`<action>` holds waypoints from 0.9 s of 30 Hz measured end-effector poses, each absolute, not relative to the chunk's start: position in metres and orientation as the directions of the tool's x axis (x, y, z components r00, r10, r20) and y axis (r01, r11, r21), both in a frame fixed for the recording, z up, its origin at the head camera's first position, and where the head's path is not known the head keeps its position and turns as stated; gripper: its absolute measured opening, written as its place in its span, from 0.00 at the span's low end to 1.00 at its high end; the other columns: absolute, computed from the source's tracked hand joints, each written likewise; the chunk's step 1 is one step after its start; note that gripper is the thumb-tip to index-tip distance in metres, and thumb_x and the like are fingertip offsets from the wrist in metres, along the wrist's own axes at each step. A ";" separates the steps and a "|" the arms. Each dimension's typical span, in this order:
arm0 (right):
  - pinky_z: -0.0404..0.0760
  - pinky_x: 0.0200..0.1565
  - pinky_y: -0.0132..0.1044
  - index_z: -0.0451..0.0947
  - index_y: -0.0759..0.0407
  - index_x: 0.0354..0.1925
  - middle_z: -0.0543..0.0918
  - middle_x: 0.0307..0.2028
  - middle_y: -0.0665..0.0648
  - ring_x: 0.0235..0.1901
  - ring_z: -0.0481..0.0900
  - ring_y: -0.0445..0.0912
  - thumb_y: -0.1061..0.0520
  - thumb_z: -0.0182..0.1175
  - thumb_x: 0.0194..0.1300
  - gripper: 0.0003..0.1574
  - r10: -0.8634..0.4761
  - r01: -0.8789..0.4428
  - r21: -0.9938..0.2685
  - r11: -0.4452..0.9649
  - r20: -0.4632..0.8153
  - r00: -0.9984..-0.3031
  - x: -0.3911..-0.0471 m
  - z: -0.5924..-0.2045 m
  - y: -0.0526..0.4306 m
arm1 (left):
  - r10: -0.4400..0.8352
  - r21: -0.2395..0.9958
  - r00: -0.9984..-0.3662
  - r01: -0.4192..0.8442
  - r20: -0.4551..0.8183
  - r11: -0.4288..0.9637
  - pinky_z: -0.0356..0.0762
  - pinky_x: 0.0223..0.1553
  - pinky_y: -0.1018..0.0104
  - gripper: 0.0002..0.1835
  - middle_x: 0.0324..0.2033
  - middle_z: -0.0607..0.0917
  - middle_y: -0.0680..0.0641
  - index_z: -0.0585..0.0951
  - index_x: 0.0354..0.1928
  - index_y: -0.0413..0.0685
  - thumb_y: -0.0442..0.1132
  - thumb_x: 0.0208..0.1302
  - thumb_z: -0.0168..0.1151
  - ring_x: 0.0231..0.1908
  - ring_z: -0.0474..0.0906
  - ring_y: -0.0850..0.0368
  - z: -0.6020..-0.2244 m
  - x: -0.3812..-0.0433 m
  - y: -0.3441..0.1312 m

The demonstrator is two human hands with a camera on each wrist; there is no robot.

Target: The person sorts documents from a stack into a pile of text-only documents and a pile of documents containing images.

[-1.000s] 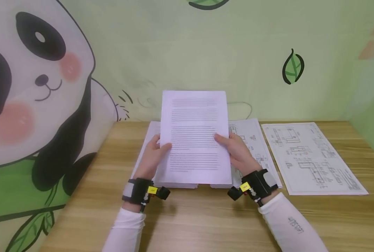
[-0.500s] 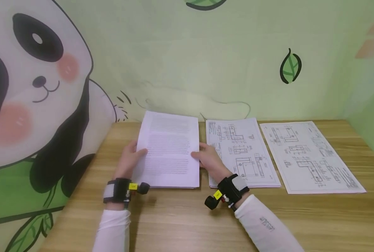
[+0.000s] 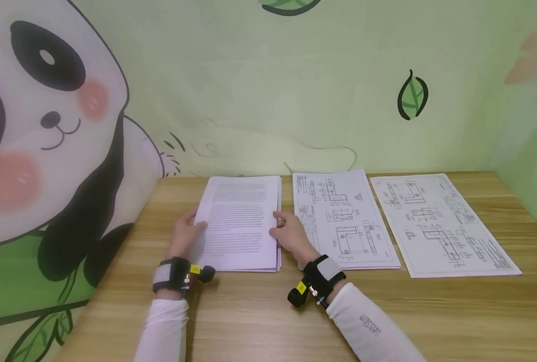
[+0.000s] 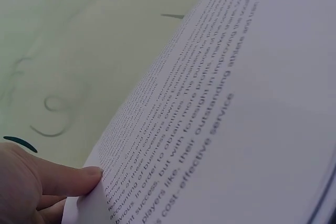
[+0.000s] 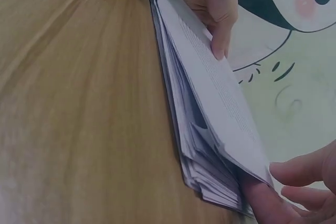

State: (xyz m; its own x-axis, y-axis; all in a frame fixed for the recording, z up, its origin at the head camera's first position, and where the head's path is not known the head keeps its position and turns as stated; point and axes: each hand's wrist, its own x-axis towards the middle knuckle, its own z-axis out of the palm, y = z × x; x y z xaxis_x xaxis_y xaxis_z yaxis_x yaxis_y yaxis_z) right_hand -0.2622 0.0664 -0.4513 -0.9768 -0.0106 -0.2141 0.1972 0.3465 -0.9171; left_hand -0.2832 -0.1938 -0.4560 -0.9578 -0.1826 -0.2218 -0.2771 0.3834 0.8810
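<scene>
A stack of printed text sheets (image 3: 238,223) lies at the left of the table. My left hand (image 3: 186,235) grips its left edge, thumb on the top page and fingers at the side, partly hidden. At the right edge is my right hand (image 3: 292,236). In the right wrist view, the right hand's thumb (image 5: 299,169) meets the edge of the upper sheets (image 5: 210,87), and a finger reaches beneath them. These sheets are raised at the near right, leaving a gap above the lower papers (image 5: 210,182). The left wrist view has the left thumb (image 4: 73,179) pressing the printed page (image 4: 210,108).
Right of the text stack lies a pile of technical drawings (image 3: 347,221), with a narrow strip of wooden table (image 3: 259,317) between. Farther right is another drawing sheet (image 3: 444,226). A green wall (image 3: 250,90) with a painted panda (image 3: 65,125) borders the table's back and left.
Both hands have carried the text sheets left and down from above the middle, onto the left papers. The drawing pile is now uncovered. The right hand's fingers have shifted at the edge.
</scene>
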 end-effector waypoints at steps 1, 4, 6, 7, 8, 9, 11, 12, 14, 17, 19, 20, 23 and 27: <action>0.78 0.31 0.33 0.68 0.55 0.63 0.77 0.49 0.62 0.39 0.77 0.49 0.63 0.58 0.57 0.34 -0.010 0.188 -0.915 0.357 -0.205 -0.979 -0.261 -0.451 0.066 | -0.191 0.881 -0.958 -0.274 -0.215 0.386 0.60 0.64 0.42 0.30 0.65 0.69 0.39 0.61 0.69 0.52 0.40 0.65 0.53 0.62 0.66 0.42 -0.457 -0.284 -0.194; 0.81 0.37 0.37 0.72 0.55 0.60 0.77 0.52 0.62 0.44 0.77 0.50 0.61 0.57 0.59 0.29 -0.007 0.170 -0.908 0.383 -0.187 -0.982 -0.259 -0.449 0.066 | -0.225 0.879 -0.952 -0.281 -0.206 0.384 0.62 0.63 0.43 0.29 0.63 0.70 0.39 0.63 0.68 0.52 0.40 0.65 0.53 0.60 0.67 0.42 -0.458 -0.285 -0.193; 0.81 0.42 0.40 0.73 0.56 0.58 0.77 0.54 0.62 0.46 0.77 0.51 0.59 0.57 0.59 0.27 -0.002 0.162 -0.902 0.400 -0.177 -0.984 -0.257 -0.447 0.066 | -0.245 0.877 -0.946 -0.296 -0.213 0.379 0.61 0.63 0.43 0.28 0.63 0.69 0.40 0.63 0.68 0.53 0.40 0.65 0.52 0.61 0.66 0.42 -0.457 -0.285 -0.193; 0.81 0.44 0.41 0.74 0.56 0.58 0.78 0.54 0.62 0.47 0.76 0.51 0.58 0.57 0.60 0.26 -0.002 0.152 -0.898 0.412 -0.168 -0.986 -0.257 -0.446 0.066 | -0.255 0.877 -0.944 -0.299 -0.212 0.377 0.61 0.64 0.43 0.27 0.63 0.69 0.40 0.64 0.68 0.52 0.40 0.66 0.51 0.61 0.65 0.42 -0.457 -0.284 -0.192; 0.80 0.46 0.42 0.75 0.56 0.57 0.78 0.54 0.62 0.48 0.76 0.52 0.58 0.57 0.60 0.25 -0.003 0.144 -0.894 0.424 -0.160 -0.987 -0.256 -0.446 0.066 | -0.265 0.873 -0.941 -0.305 -0.213 0.380 0.61 0.64 0.43 0.27 0.64 0.69 0.41 0.64 0.67 0.52 0.40 0.66 0.51 0.62 0.65 0.43 -0.456 -0.283 -0.192; 0.79 0.47 0.43 0.75 0.56 0.56 0.78 0.54 0.62 0.49 0.76 0.52 0.57 0.57 0.60 0.24 -0.003 0.136 -0.890 0.436 -0.153 -0.988 -0.255 -0.445 0.066 | -0.275 0.869 -0.937 -0.312 -0.215 0.384 0.61 0.64 0.42 0.26 0.64 0.69 0.42 0.65 0.67 0.53 0.40 0.66 0.50 0.62 0.64 0.43 -0.455 -0.282 -0.192; 0.78 0.49 0.45 0.76 0.56 0.55 0.78 0.54 0.63 0.50 0.76 0.53 0.56 0.57 0.60 0.23 -0.004 0.124 -0.879 0.459 -0.141 -0.990 -0.254 -0.444 0.066 | -0.288 0.862 -0.935 -0.313 -0.207 0.399 0.61 0.63 0.42 0.25 0.63 0.70 0.42 0.66 0.66 0.53 0.39 0.67 0.49 0.63 0.64 0.43 -0.454 -0.281 -0.193; 0.78 0.50 0.46 0.76 0.56 0.54 0.79 0.54 0.63 0.51 0.76 0.53 0.55 0.57 0.60 0.23 -0.002 0.121 -0.875 0.469 -0.139 -0.990 -0.253 -0.443 0.067 | -0.292 0.857 -0.935 -0.313 -0.202 0.409 0.62 0.63 0.42 0.24 0.63 0.70 0.42 0.67 0.65 0.52 0.38 0.67 0.49 0.62 0.65 0.43 -0.454 -0.280 -0.193; 0.78 0.50 0.47 0.77 0.56 0.53 0.78 0.54 0.63 0.51 0.76 0.54 0.54 0.57 0.60 0.22 -0.002 0.123 -0.870 0.477 -0.141 -0.990 -0.252 -0.441 0.067 | -0.298 0.848 -0.934 -0.314 -0.196 0.427 0.63 0.62 0.42 0.23 0.62 0.72 0.42 0.69 0.64 0.52 0.38 0.67 0.49 0.61 0.65 0.43 -0.452 -0.279 -0.193; 0.77 0.51 0.49 0.78 0.56 0.52 0.78 0.54 0.65 0.53 0.75 0.55 0.54 0.58 0.60 0.20 -0.009 0.120 -0.868 0.482 -0.141 -0.990 -0.250 -0.439 0.067 | -0.291 0.843 -0.937 -0.309 -0.191 0.441 0.63 0.62 0.42 0.22 0.61 0.72 0.40 0.70 0.63 0.49 0.38 0.66 0.50 0.61 0.66 0.42 -0.451 -0.279 -0.193; 0.76 0.53 0.50 0.78 0.56 0.52 0.77 0.55 0.65 0.55 0.74 0.56 0.54 0.58 0.60 0.20 -0.014 0.120 -0.871 0.477 -0.144 -0.989 -0.249 -0.439 0.067 | -0.284 0.841 -0.940 -0.306 -0.191 0.445 0.63 0.62 0.42 0.22 0.61 0.73 0.40 0.71 0.62 0.48 0.39 0.66 0.51 0.61 0.66 0.41 -0.450 -0.278 -0.193; 0.75 0.54 0.51 0.78 0.56 0.52 0.77 0.56 0.65 0.55 0.74 0.56 0.54 0.58 0.60 0.20 -0.017 0.120 -0.874 0.470 -0.146 -0.989 -0.248 -0.438 0.067 | -0.274 0.839 -0.943 -0.300 -0.188 0.454 0.63 0.62 0.42 0.23 0.61 0.73 0.39 0.71 0.62 0.47 0.41 0.66 0.52 0.62 0.66 0.41 -0.450 -0.278 -0.193; 0.74 0.56 0.52 0.78 0.56 0.52 0.75 0.57 0.66 0.57 0.72 0.57 0.54 0.58 0.61 0.20 -0.020 0.126 -0.882 0.454 -0.151 -0.988 -0.247 -0.438 0.067 | -0.249 0.831 -0.948 -0.299 -0.200 0.470 0.62 0.63 0.42 0.24 0.62 0.72 0.38 0.71 0.62 0.46 0.45 0.66 0.53 0.63 0.65 0.41 -0.447 -0.277 -0.191; 0.72 0.58 0.54 0.77 0.55 0.53 0.74 0.59 0.65 0.59 0.70 0.57 0.52 0.57 0.62 0.21 -0.033 0.135 -0.886 0.443 -0.166 -0.986 -0.246 -0.438 0.069 | -0.218 0.811 -0.948 -0.311 -0.231 0.495 0.61 0.63 0.41 0.26 0.64 0.70 0.39 0.69 0.64 0.48 0.49 0.66 0.52 0.64 0.63 0.41 -0.442 -0.274 -0.188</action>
State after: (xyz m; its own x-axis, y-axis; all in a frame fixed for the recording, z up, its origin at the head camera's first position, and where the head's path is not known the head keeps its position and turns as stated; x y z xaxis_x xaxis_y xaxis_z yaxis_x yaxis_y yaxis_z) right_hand -0.2459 0.0690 -0.4383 -0.9855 -0.0331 -0.1662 0.1346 0.4430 -0.8864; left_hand -0.2745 -0.1882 -0.4420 -0.9482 -0.2180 -0.2309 -0.3113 0.4950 0.8112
